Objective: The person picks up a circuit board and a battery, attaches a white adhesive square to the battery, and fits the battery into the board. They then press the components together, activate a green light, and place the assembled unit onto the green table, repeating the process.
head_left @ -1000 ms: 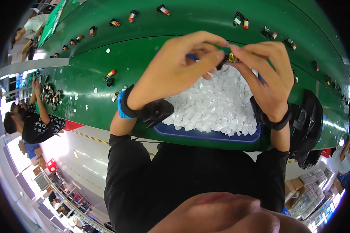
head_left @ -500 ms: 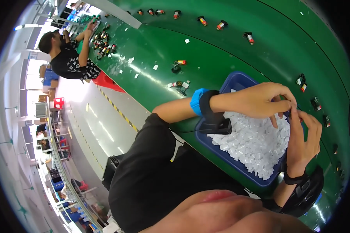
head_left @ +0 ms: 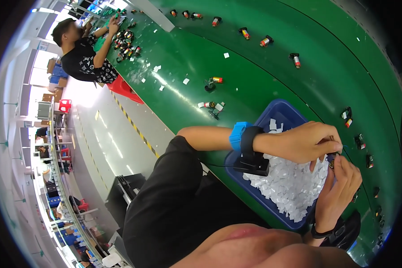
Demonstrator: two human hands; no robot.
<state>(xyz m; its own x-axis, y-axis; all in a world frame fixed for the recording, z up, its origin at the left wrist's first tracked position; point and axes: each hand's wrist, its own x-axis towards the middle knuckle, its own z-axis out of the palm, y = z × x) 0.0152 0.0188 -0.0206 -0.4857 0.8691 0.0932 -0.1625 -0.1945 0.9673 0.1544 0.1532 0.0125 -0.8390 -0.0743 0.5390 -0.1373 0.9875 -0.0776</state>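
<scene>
Over the right side of a blue plastic basin (head_left: 281,220) my two hands meet at a small dark round part (head_left: 331,159) with a brass-coloured spot. My left hand (head_left: 301,140) comes from the left with its thumb and fingers pinched at the part's upper end. From below, my right hand (head_left: 339,187) grips the same part between thumb and fingers. Much of the part is hidden by my fingers, so its exact kind does not show. A heap of small white paper-like pieces (head_left: 281,187) fills most of the basin beneath my hands.
Small red, yellow and silver cylinders with black ends (head_left: 295,60) lie spaced along the green table (head_left: 201,53). Two more groups of parts (head_left: 207,105) lie left of the basin. At the far left a co-worker (head_left: 87,56) sits by a pile of similar parts (head_left: 126,44).
The whole view has shifted, so the table and basin sit lower. My fingers have changed position, and the dark part now shows between them. The co-worker's head has turned.
</scene>
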